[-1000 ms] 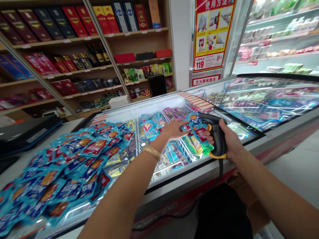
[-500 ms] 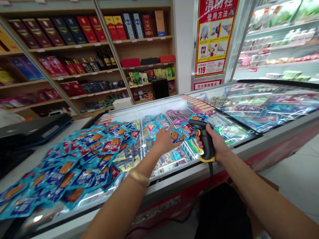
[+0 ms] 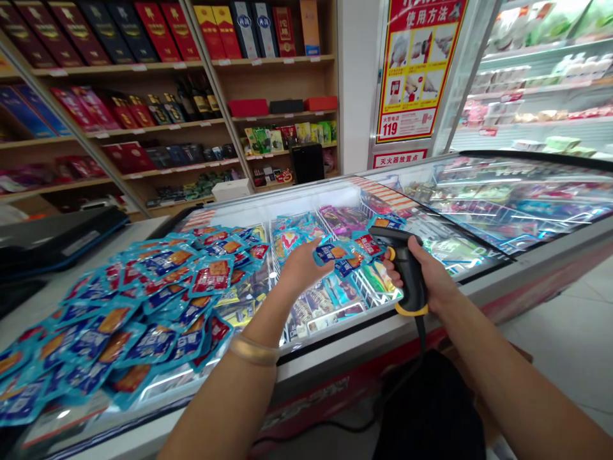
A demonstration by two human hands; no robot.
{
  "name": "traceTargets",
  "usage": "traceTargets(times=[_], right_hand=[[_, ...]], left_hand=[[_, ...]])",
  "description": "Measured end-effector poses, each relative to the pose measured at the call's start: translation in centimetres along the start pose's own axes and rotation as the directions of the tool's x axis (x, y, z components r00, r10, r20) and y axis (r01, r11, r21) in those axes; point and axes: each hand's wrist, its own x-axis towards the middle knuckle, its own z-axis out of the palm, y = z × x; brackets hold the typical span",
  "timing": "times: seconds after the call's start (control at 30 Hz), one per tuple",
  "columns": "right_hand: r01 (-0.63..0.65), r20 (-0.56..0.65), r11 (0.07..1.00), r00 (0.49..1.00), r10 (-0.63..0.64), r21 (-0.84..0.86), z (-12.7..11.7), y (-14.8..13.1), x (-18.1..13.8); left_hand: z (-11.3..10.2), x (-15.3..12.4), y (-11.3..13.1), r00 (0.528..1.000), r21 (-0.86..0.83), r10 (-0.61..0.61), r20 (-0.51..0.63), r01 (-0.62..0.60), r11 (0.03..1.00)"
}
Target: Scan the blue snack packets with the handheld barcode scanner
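Observation:
My right hand [image 3: 428,275] is wrapped round the handle of a black-and-yellow barcode scanner [image 3: 409,271], whose head points left over the freezer. My left hand [image 3: 304,262], with a gold bangle [image 3: 253,350] on the wrist, has its thumb and fingers around the left end of a blue snack packet [image 3: 331,253]. Under and beside that packet lie a few more, among them a red-and-blue packet [image 3: 368,244] close to the scanner head. To the left, a large heap of the same snack packets [image 3: 163,294] covers the glass freezer top.
Ice creams show in baskets beneath the freezer glass [image 3: 330,300]. A black device [image 3: 62,236] stands on the counter at left. Behind are shelves of boxed goods [image 3: 239,105], a red poster [image 3: 416,76] and a lit fridge [image 3: 541,96]. The scanner's cable [image 3: 421,338] hangs down in front.
My left hand has drawn back slightly to the left, and the packet at its fingers has shifted a little. The scanner stays in my right hand. The camera view has tilted down slightly.

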Motion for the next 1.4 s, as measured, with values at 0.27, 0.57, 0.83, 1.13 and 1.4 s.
traceTargets(times=[0.27, 0.57, 0.83, 1.13, 1.4], right_hand=[[0.034, 0.034, 0.999, 0.999, -0.034, -0.010, -0.4, -0.1, 0.0], [0.049, 0.117, 0.998, 0.992, -0.044, -0.041, -0.2, -0.1, -0.7], [0.024, 0.163, 0.996, 0.987, -0.010, -0.083, -0.1, -0.2, -1.0], [0.014, 0.123, 0.998, 0.992, -0.006, -0.060, -0.1, -0.3, -1.0], [0.042, 0.082, 0.999, 0.996, -0.044, 0.025, 1.2, 1.0, -0.5]], left_hand=[[2.1, 0.6, 1.2, 0.968, -0.900, -0.140, 0.210, 0.247, 0.359], [3.1, 0.3, 2.2, 0.928, -0.913, -0.108, 0.358, 0.372, 0.171], [3.6, 0.2, 2.1, 0.949, -0.913, -0.040, 0.314, 0.313, 0.261], [4.0, 0.1, 1.9, 0.952, -0.911, -0.043, 0.304, 0.303, 0.279], [0.2, 0.3, 1.0, 0.972, -0.588, -0.075, -0.224, -0.074, 0.805]])
